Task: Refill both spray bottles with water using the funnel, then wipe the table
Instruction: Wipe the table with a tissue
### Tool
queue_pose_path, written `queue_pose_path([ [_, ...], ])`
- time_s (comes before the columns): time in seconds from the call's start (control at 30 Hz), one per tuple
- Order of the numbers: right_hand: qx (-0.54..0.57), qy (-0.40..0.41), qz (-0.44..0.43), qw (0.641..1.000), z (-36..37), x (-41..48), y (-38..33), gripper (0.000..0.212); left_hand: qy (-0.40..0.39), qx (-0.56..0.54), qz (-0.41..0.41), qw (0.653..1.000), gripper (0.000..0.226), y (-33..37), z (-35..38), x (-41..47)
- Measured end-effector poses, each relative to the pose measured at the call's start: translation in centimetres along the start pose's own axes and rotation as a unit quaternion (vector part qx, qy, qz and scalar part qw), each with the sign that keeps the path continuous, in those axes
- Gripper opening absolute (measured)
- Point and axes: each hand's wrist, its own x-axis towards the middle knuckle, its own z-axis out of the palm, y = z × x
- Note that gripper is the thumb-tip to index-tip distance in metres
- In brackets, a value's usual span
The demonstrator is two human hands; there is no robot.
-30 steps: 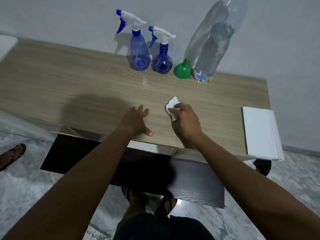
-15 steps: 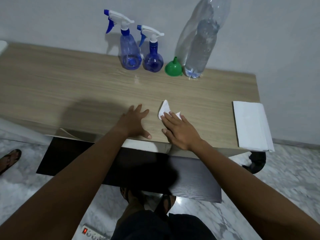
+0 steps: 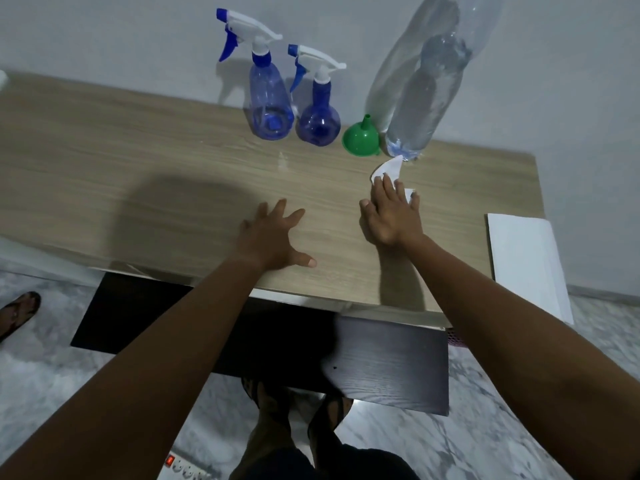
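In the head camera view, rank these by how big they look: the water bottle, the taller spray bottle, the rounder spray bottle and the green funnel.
1. Water bottle, clearly largest.
2. Taller spray bottle.
3. Rounder spray bottle, somewhat smaller.
4. Funnel, smallest.
All stand in one row by the wall, so nearness hardly skews this.

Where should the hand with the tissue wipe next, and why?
Probably slide the right hand, flat on the white tissue, left toward the shiny wet patch on the table before the spray bottles, which looks unwiped.
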Motion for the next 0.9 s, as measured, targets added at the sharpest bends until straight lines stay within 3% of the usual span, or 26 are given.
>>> queue_pose_path([
  [0.23, 0.011, 0.007, 0.019, 1.0, 0.4, 4.3, -3.4, 0.065, 0.047, -0.041, 0.022, 0.998, 0.109, -1.4, -0.2, 0.9],
  [0.37, -0.024, -0.009, -0.064, 0.998, 1.9, 3.7, -7.4, 0.062, 0.061, -0.056, 0.049, 0.995, 0.091, -3.9, -1.9, 2.1],
  [0.53, -0.053, -0.033, -0.111, 0.992, 2.4, 5.4, -11.3, 0.062, 0.077, -0.051, 0.031, 0.995, 0.087, -7.7, -3.5, 2.6],
  [0.67, -0.073, -0.048, -0.142, 0.986, 3.3, 7.4, -15.8, 0.063, 0.092, -0.061, 0.001, 0.994, 0.09, -12.4, -4.4, 2.0],
  [0.9, -0.073, -0.059, -0.19, 0.977, 6.1, 9.7, -23.8, 0.061, 0.02, -0.048, 0.003, 0.999, 0.118, -18.2, -4.8, 0.3],
])
